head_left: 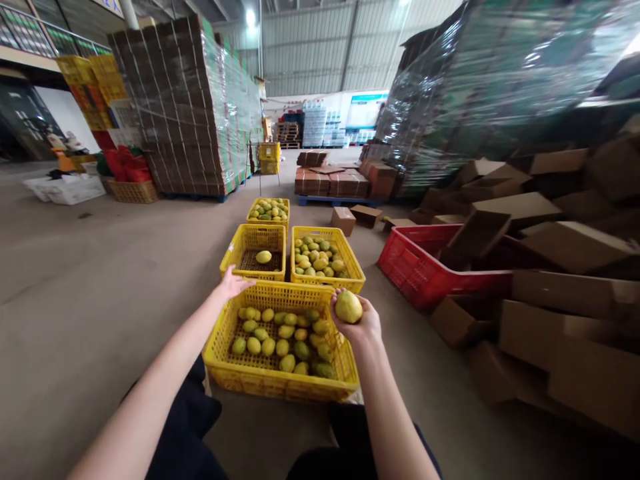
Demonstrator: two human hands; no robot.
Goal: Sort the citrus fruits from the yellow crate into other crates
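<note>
My right hand is wrapped around a yellow-green papaya, holding it above the right rim of the near yellow crate. Inside that crate lie several loose papayas, with bare mesh floor showing at the left. My left hand is open, fingers spread, holding nothing. It hovers by the near edge of the back-left yellow crate, where a papaya sits on the brown mesh floor. To its right, another yellow crate contains many papayas.
Behind these stands a further yellow crate of papayas. On the right are a red crate and a heap of cardboard boxes. Wrapped pallet stacks rise beyond, and flattened cardboard lies on a blue pallet.
</note>
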